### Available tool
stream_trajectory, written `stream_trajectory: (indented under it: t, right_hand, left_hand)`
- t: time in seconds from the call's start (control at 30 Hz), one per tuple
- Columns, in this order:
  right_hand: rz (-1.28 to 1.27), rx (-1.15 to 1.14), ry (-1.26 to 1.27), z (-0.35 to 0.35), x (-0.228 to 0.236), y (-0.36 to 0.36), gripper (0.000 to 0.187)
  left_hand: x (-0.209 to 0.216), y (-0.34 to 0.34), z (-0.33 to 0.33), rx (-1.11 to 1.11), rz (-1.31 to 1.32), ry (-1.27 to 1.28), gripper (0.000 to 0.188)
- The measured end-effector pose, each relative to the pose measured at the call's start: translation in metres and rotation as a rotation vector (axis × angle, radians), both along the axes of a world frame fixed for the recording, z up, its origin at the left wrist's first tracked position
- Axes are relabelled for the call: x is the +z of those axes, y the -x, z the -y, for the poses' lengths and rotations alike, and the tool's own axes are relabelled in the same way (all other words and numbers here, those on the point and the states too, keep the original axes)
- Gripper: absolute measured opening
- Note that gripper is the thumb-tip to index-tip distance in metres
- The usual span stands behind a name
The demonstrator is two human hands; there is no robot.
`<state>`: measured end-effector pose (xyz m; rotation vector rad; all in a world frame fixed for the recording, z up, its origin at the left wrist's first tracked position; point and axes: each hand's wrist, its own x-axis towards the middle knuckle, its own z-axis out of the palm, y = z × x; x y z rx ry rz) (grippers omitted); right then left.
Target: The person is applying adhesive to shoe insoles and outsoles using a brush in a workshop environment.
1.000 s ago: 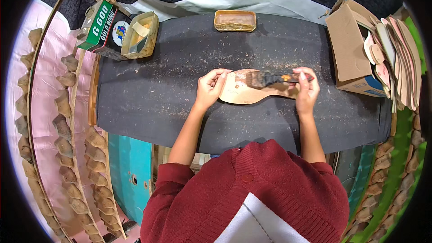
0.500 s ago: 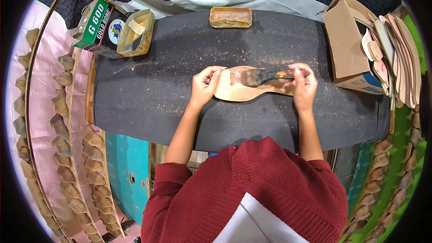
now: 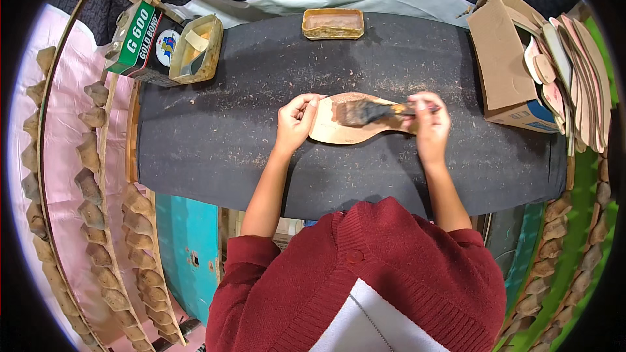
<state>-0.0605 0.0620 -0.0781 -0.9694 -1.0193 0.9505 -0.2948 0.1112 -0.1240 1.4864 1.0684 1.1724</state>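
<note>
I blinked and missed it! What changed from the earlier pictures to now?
The right hand slid the dark, flat-headed brush left along the tan, curved, sole-shaped sheet, toward the left hand. Nothing was taken hold of or let go. The left hand still holds the sheet's left end.

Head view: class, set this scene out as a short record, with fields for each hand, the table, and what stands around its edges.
Left hand: pinching the left end of a flat sole-shaped piece
Right hand: gripping a brush, bristles over the piece
Table: dark cloth with small flecks
Far edge: shallow dish
Left: metal can, tub beside it
Right: cardboard box, flat pieces at its open side
</note>
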Motion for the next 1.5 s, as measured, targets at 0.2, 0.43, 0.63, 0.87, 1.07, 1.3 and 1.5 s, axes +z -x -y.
stream_trajectory:
  t: [0.2,0.43,0.63,0.87,1.07,1.3,1.5]
  right_hand:
    - [0.061,0.032,-0.008,-0.002,-0.004,-0.001,0.01]
    - [0.226,-0.143,-0.12,-0.004,0.002,-0.03,0.005]
    - [0.046,-0.112,-0.11,0.003,0.007,-0.017,0.007]
    - [0.155,0.058,-0.019,0.009,0.003,0.011,0.01]
    - [0.348,-0.187,-0.173,0.002,0.001,-0.023,0.006]
    - [0.101,-0.156,-0.174,0.01,0.006,-0.011,0.01]
    - [0.273,0.021,-0.121,0.01,0.0,0.012,0.009]
  left_hand:
    - [-0.002,-0.003,0.0,0.064,0.043,-0.042,0.016]
    - [-0.001,-0.001,0.001,0.069,0.004,-0.055,0.016]
    - [0.002,-0.004,0.002,0.053,0.055,-0.045,0.016]
    - [-0.002,-0.002,0.002,0.063,-0.023,-0.05,0.016]
    - [0.0,-0.003,0.001,0.058,0.036,-0.048,0.016]
    - [0.001,-0.002,0.001,0.035,0.07,-0.042,0.016]
    - [-0.001,0.0,0.001,0.037,0.067,-0.031,0.016]
